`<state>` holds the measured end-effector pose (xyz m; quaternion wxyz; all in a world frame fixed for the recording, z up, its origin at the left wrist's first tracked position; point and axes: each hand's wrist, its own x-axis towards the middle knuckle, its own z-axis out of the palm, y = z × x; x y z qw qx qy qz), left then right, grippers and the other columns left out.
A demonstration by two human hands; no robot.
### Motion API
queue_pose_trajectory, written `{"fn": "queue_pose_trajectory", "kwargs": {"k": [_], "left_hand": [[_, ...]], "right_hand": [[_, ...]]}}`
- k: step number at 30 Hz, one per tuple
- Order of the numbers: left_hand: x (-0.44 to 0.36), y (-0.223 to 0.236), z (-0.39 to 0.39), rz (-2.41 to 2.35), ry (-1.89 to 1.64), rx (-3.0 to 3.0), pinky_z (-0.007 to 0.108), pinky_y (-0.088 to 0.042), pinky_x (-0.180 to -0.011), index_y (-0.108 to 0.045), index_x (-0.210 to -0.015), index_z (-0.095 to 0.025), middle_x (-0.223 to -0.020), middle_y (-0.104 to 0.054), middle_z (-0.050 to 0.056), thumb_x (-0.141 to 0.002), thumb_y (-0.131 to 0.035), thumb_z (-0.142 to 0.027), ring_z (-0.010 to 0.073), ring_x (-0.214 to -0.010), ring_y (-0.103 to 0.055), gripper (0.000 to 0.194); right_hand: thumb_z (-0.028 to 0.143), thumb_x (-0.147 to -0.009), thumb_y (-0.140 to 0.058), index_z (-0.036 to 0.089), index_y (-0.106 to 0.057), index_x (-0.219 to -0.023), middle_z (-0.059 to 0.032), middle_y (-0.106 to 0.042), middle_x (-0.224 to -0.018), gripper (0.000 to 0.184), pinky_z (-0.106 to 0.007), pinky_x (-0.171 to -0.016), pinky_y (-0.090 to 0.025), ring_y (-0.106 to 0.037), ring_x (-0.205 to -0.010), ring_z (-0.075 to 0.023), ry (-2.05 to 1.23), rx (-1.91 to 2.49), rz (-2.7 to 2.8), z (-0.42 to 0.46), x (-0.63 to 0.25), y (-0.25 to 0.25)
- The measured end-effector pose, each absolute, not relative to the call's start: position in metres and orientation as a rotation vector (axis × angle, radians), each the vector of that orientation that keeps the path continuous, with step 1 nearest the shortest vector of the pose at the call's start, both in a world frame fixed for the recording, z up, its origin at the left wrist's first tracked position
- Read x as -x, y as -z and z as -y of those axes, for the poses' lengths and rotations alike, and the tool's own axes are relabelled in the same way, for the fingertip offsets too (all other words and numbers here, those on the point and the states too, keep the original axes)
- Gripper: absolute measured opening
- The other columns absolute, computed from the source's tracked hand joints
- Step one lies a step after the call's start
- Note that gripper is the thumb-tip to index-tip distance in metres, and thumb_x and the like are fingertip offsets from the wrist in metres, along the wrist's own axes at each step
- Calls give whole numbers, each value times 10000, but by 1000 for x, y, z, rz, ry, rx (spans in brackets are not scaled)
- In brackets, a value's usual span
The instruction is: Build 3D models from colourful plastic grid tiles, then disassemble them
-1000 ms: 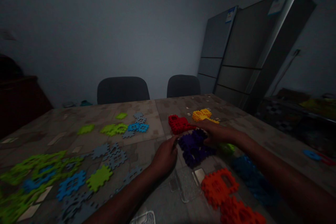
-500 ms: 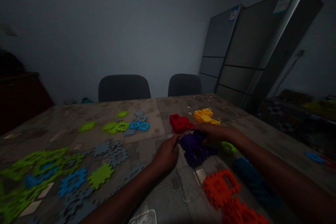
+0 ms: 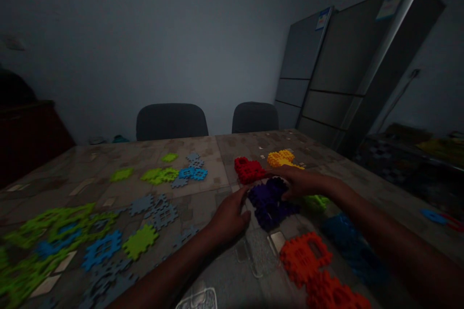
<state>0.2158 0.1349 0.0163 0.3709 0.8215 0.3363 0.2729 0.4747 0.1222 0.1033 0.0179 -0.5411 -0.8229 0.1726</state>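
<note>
A pile of dark purple interlocking toy tiles (image 3: 268, 207) lies on the table in front of me. My left hand (image 3: 231, 216) is at its left side, index finger stretched to the pile's edge and thumb held apart. From the right, my right hand (image 3: 295, 179) reaches over the far corner of the pile, fingers stretched out and thumb low beside the purple tiles. Whether those fingertips touch the tiles I cannot tell. Red tiles (image 3: 249, 170) are stacked just beyond, close to the right fingertips. Yellow tiles (image 3: 281, 158) lie behind the right hand.
Orange tiles (image 3: 304, 256) and dark blue tiles (image 3: 344, 236) lie near right, with a green tile (image 3: 316, 203) under my right forearm. Green, blue and grey tiles (image 3: 165, 215) spread across the left side. Two chairs (image 3: 172, 120) stand behind the table (image 3: 224, 154).
My left thumb has come away from its index finger. The right hand has lifted slightly off the purple pile, showing more of the tiles at its far corner.
</note>
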Motion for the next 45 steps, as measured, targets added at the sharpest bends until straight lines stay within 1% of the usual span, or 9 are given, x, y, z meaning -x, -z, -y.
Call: {"fn": "queue_pose_trajectory", "kwargs": {"k": [6, 12, 22, 27, 30, 33, 36, 40, 45], "left_hand": [[-222, -18, -140, -812, -717, -2111, 366, -382, -1131, -518, -1378, -142, -1398, -594, 101, -688, -480, 0, 233, -1278, -553, 705], [-233, -15, -156, -846, -713, -2115, 388, -379, -1139, -586, -1325, -157, -1360, -628, 100, -660, -448, 26, 255, -1263, -575, 704], [-231, -16, -157, -847, -706, -2091, 359, -376, -1136, -600, -1293, -160, -1362, -626, 84, -689, -464, 32, 223, -1262, -568, 649], [-210, -21, -137, -868, -701, -2068, 404, -419, -1098, -563, -1340, -153, -1348, -625, 109, -774, -481, -30, 249, -1223, -584, 585], [-196, -21, -121, -894, -675, -2062, 429, -451, -1053, -563, -1334, -124, -1316, -632, 148, -806, -499, -84, 277, -1174, -604, 533], [-185, -20, -103, -907, -624, -2075, 402, -478, -1000, -597, -1279, -142, -1263, -652, 131, -800, -505, -100, 265, -1120, -619, 489], [-180, -18, -88, -900, -556, -2115, 376, -476, -980, -636, -1203, -178, -1202, -669, 90, -777, -512, -98, 247, -1090, -618, 451], [-181, -20, -79, -864, -534, -2140, 362, -444, -1021, -647, -1159, -188, -1189, -665, 74, -771, -509, -96, 237, -1128, -597, 422], [-180, -20, -79, -852, -522, -2158, 368, -429, -1046, -643, -1147, -168, -1213, -652, 92, -781, -505, -98, 241, -1150, -587, 397]], "right_hand": [[315, -658, -863, 242, -408, -1513, -115, -478, -1508, 971, -492, -1149, -275, -404, -1380, -338, -547, 1479, 2628, -88, -454, -111], [291, -652, -852, 210, -324, -1551, -133, -390, -1567, 1046, -518, -1185, -184, -326, -1427, -343, -470, 1478, 2723, -83, -429, -101], [283, -663, -838, 240, -339, -1543, -117, -442, -1526, 1012, -534, -1163, -217, -372, -1384, -353, -429, 1490, 2700, -86, -429, -97], [239, -763, -751, 292, -478, -1454, -68, -570, -1417, 744, -420, -1074, -363, -514, -1272, -292, -495, 1534, 2558, -74, -453, -120], [216, -826, -651, 232, -665, -1195, -78, -702, -1171, 370, -358, -897, -473, -639, -1045, -264, -419, 1767, 2451, -65, -472, -124], [178, -795, -642, 201, -702, -929, -73, -729, -942, 148, -303, -710, -479, -662, -845, -240, -360, 1941, 2410, -56, -485, -115], [148, -746, -680, 203, -703, -973, -74, -733, -953, 234, -297, -687, -475, -673, -850, -251, -321, 2060, 2389, -51, -487, -101], [181, -743, -732, 183, -660, -1198, -136, -692, -1167, 460, -353, -852, -491, -649, -1055, -311, -241, 2113, 2403, -52, -479, -88], [254, -766, -740, 144, -708, -1115, -170, -682, -1142, 367, -383, -863, -493, -647, -1037, -333, -170, 2128, 2473, -60, -474, -79]]}}
